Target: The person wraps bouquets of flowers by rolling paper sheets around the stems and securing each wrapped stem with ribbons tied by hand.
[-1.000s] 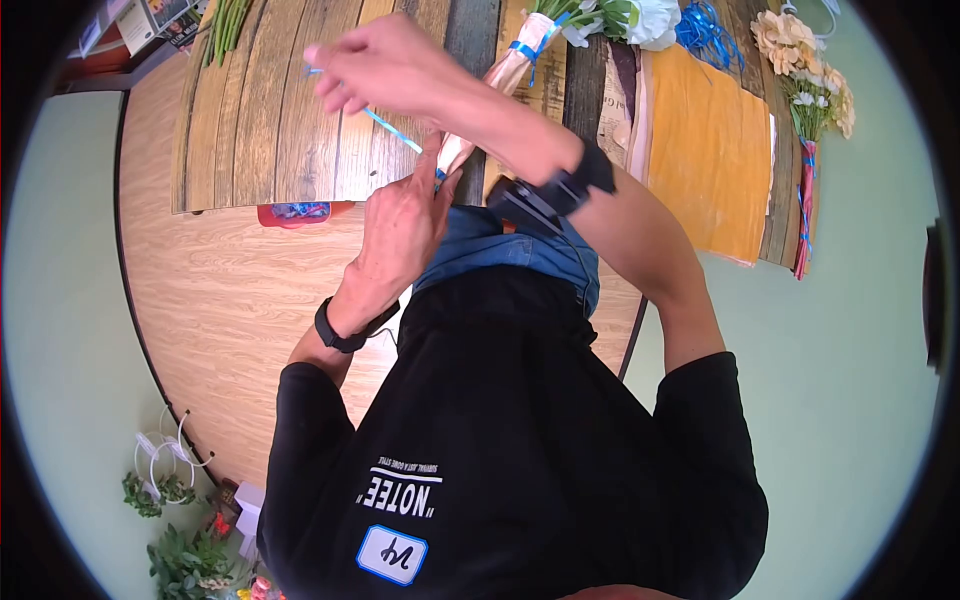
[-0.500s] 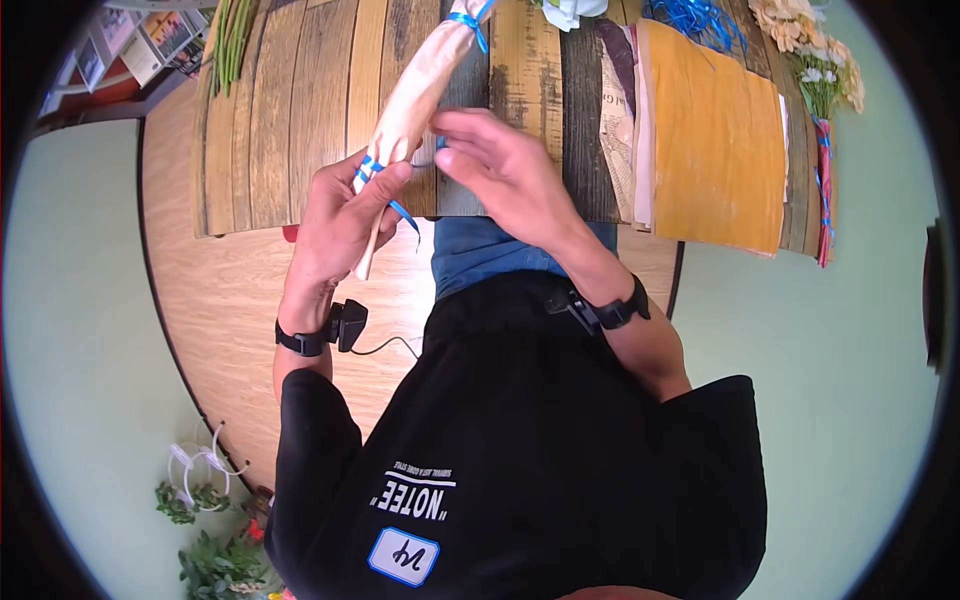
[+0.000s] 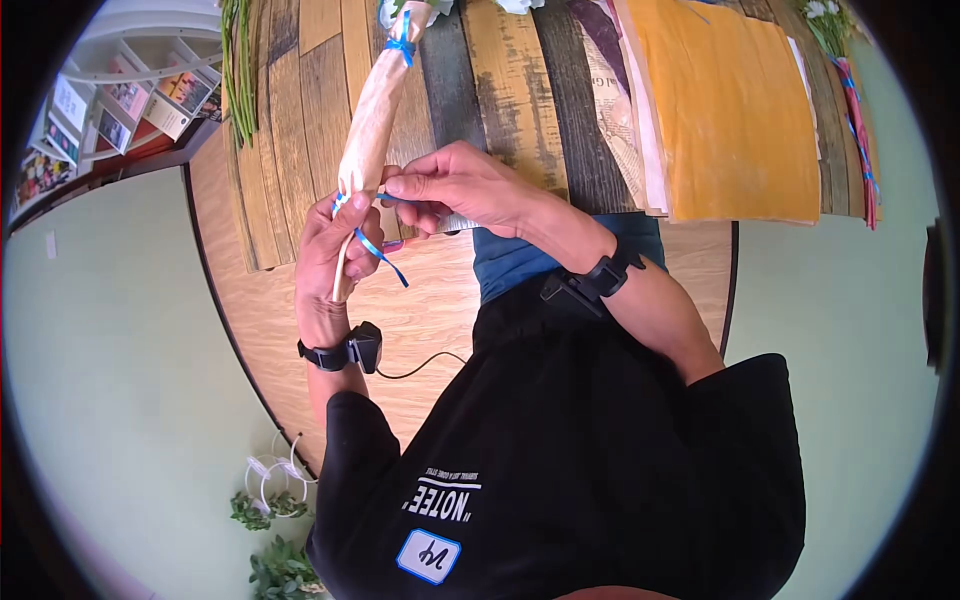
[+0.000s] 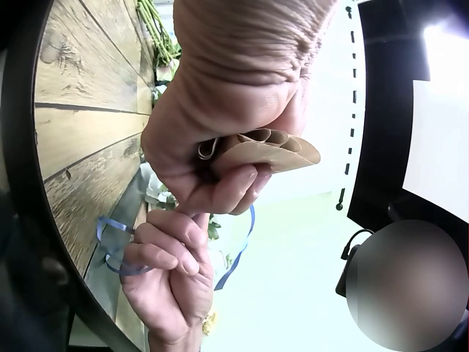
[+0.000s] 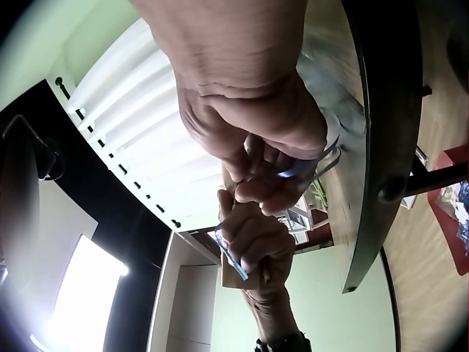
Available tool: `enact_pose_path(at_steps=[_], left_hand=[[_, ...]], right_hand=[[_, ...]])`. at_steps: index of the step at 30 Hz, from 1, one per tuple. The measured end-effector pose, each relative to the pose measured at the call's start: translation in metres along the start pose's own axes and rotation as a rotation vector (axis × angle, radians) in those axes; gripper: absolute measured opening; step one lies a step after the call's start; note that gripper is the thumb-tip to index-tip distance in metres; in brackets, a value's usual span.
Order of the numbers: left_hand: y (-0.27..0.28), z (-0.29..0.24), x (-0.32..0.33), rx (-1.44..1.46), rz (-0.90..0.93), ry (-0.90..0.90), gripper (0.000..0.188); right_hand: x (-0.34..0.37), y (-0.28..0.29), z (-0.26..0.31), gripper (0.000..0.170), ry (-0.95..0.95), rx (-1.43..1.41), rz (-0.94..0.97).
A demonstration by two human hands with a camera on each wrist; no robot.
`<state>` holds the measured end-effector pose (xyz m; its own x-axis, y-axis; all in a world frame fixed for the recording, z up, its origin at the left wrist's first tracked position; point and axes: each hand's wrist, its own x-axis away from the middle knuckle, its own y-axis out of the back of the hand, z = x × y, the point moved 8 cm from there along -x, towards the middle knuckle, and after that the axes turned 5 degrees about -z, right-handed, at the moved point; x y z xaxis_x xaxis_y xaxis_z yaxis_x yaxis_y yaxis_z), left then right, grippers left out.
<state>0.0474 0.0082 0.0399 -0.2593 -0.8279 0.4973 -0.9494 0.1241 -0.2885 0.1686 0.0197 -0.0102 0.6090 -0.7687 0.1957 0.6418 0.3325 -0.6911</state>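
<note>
A bouquet wrapped in pale paper slants over the table's front edge, a blue bow tied below its flowers. My left hand grips its lower end, thumb on top, where blue ribbon is wound round the paper. From there a loose ribbon tail hangs down. Close beside it, my right hand pinches the ribbon between thumb and fingers. In the left wrist view the rolled paper end sticks out of my left fist, and a ribbon loop curls by my right fingers.
Orange-yellow paper sheets lie on the wooden table at right, over newsprint paper. Green stems lie at the far left, a red-wrapped bunch at the far right. A red container stands below the table.
My right hand has come back from far left, where it pulled the ribbon out, to the bouquet's lower end, and now pinches the ribbon. The bouquet's lower end has shifted left.
</note>
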Motion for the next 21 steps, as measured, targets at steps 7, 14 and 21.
enact_pose_path(at_steps=[7,14,21], left_hand=[[-0.01,0.002,-0.006,0.041,0.02,-0.004,0.046],[-0.021,0.001,-0.013,-0.272,-0.073,-0.085,0.046],[-0.022,0.01,-0.021,-0.479,-0.11,-0.158,0.032]], right_hand=[[0.009,0.004,0.001,0.027,0.035,0.025,-0.038],[0.021,0.014,0.007,0.025,0.117,0.13,-0.108],[0.044,0.033,0.022,0.026,0.111,0.294,-0.165]])
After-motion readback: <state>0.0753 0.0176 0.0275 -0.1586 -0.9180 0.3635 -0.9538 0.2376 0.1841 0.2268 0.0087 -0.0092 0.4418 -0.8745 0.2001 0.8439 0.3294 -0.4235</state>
